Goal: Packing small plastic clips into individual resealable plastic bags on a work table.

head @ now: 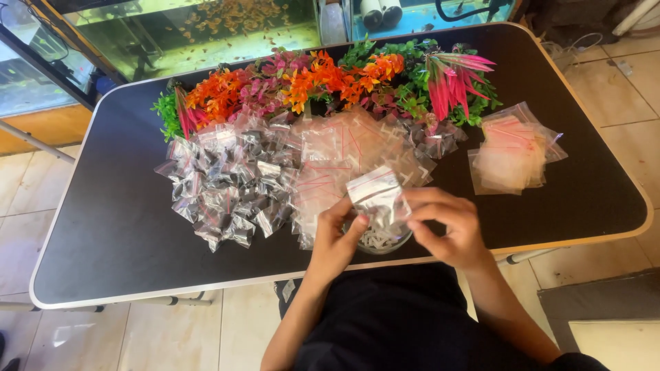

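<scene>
Both hands' grip on one zip bag [375, 194]

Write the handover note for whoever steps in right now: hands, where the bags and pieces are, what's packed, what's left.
Left hand and right hand together hold one small clear zip bag over the glass bowl of small white pieces at the table's near edge.
Done: a pile of filled bags lies left of centre.
Left: white pieces remain in the bowl; a stack of empty bags sits at right, more flat bags in the middle.
Plastic plants line the far side of the black table.
</scene>
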